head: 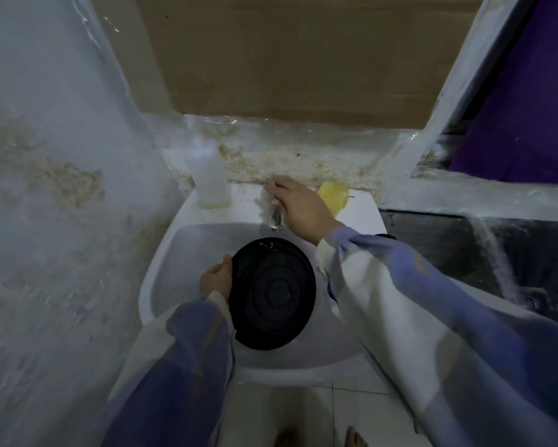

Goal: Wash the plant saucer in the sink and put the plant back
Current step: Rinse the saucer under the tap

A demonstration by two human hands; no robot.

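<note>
A round black plant saucer (273,293) with raised rings hangs over the white sink (187,246), below the metal tap (275,221). My left hand (216,279) grips the saucer by its left rim. My right hand (298,208) rests on top of the tap, fingers wrapped over its handle. No water stream is visible. The plant is not in view.
A translucent plastic bottle (208,175) with yellowish liquid stands on the sink's back left ledge. A yellow object (334,193) lies on the back right ledge behind my right hand. Rough stained walls close in at left and behind. A dark counter (439,246) lies at right.
</note>
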